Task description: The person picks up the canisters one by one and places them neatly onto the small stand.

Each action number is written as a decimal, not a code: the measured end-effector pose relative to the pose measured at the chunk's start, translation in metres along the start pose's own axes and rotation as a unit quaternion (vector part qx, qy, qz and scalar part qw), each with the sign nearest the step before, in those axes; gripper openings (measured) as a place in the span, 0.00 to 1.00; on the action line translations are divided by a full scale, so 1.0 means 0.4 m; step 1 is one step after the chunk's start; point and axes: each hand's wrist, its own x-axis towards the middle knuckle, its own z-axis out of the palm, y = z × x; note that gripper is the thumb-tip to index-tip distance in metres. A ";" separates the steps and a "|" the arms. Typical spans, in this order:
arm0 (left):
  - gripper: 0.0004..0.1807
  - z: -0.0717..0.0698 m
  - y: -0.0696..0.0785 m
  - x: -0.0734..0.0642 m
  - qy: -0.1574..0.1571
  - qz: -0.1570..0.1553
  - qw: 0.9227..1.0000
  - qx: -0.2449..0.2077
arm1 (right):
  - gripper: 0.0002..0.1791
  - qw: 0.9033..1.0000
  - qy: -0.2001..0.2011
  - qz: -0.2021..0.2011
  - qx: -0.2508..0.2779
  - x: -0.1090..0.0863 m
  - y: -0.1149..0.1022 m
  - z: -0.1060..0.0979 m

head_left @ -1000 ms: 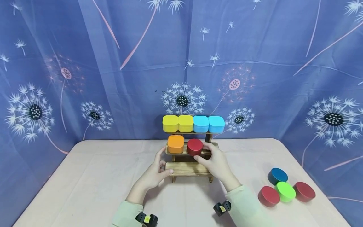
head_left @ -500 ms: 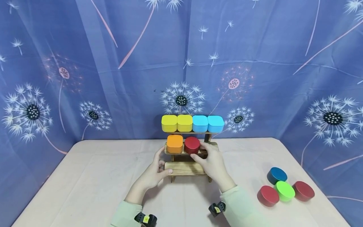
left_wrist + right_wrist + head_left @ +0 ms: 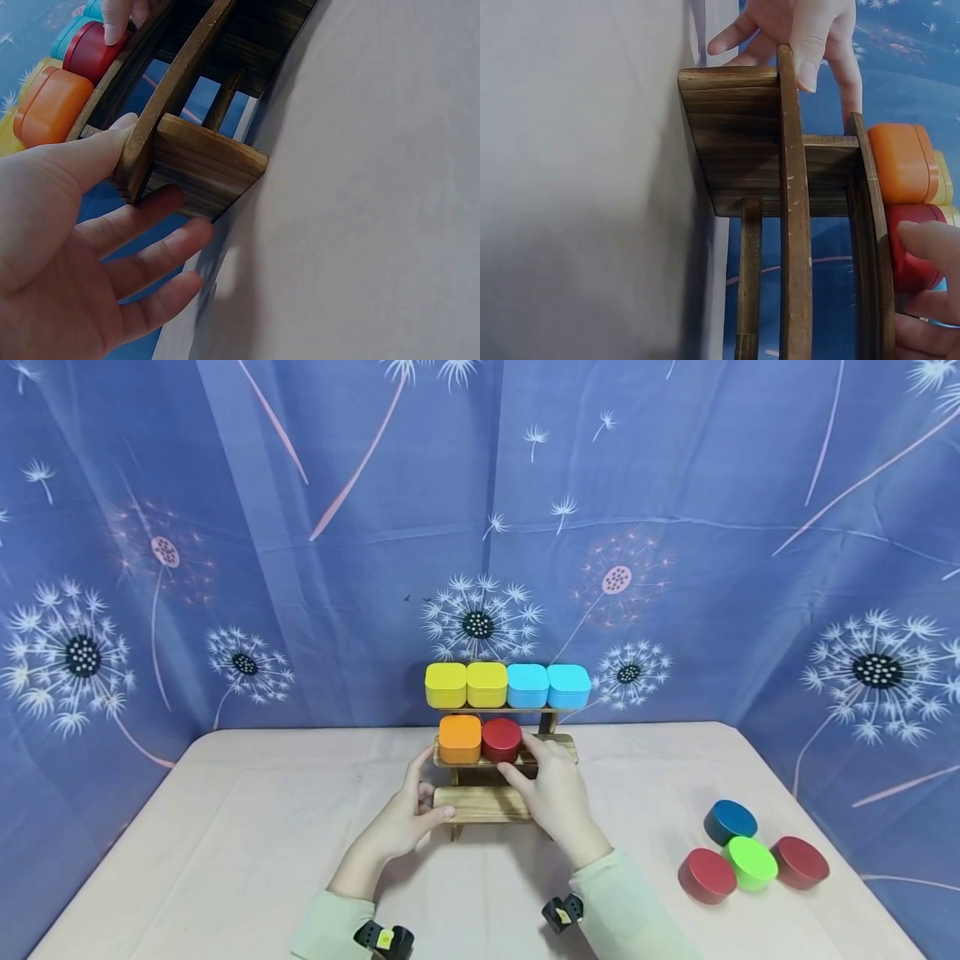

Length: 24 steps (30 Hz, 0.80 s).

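Note:
A three-tier wooden display stand (image 3: 480, 804) stands at the middle of the table. My left hand (image 3: 401, 822) holds its left end, thumb on the lowest shelf and fingers at the side. On the middle shelf my right hand (image 3: 558, 797) holds a round red tin (image 3: 501, 740) between thumb and fingers. Directly left of that tin, seemingly touching, is an orange rounded-square tin (image 3: 460, 739). The right wrist view shows the right thumb against the red tin (image 3: 907, 259); the left wrist view shows the left hand (image 3: 67, 247) with its thumb at a shelf edge.
Two yellow tins (image 3: 487, 685) and two light-blue tins (image 3: 527, 686) line the top shelf. At the table's right lie a dark-blue round tin (image 3: 730, 822), a green one (image 3: 751, 862) and two red ones (image 3: 707, 876). A blue dandelion-print cloth (image 3: 360, 610) hangs behind.
My right hand has slid the red tin leftward along the middle shelf, closing the gap to the orange tin. My left hand has stayed at the stand's left end.

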 end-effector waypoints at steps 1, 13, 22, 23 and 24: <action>0.51 0.000 0.000 0.000 0.000 0.000 1.000 0.000 | 0.32 1.000 -0.001 0.003 0.003 -0.001 0.000 0.000; 0.51 0.001 -0.001 -0.001 0.003 -0.005 1.000 -0.002 | 0.35 0.999 0.006 -0.024 0.042 -0.025 0.027 -0.001; 0.50 0.000 -0.002 0.001 -0.001 0.003 1.000 -0.001 | 0.35 0.999 -0.007 -0.027 0.047 -0.037 0.047 -0.021; 0.50 0.000 -0.003 0.001 -0.002 0.004 1.000 0.000 | 0.35 0.999 -0.010 -0.021 0.049 -0.038 0.049 -0.025; 0.50 -0.001 -0.003 0.001 -0.002 0.004 1.000 0.002 | 0.35 0.999 -0.013 -0.013 0.050 -0.040 0.052 -0.029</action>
